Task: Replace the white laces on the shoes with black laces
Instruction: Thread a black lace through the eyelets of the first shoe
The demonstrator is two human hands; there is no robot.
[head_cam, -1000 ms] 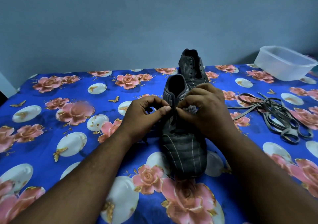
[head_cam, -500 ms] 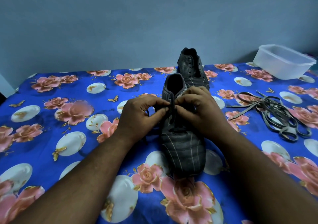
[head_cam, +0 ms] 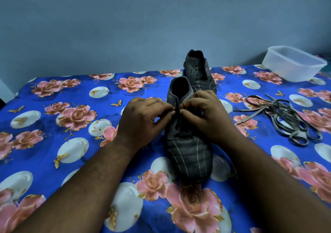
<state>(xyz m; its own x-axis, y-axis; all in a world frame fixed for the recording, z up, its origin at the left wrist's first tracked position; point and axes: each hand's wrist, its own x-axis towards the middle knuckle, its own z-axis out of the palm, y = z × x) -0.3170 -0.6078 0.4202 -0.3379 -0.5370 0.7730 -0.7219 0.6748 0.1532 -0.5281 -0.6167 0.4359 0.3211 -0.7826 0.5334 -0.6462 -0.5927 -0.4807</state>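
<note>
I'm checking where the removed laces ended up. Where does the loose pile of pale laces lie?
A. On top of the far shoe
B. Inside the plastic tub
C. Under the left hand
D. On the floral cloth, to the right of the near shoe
D: the loose laces lie tangled on the floral cloth, right of the near shoe and apart from the plastic tub.

Dark shoe black-laced; pale laces heaped aside

blue rose-print cloth, dark striped shoe
</note>
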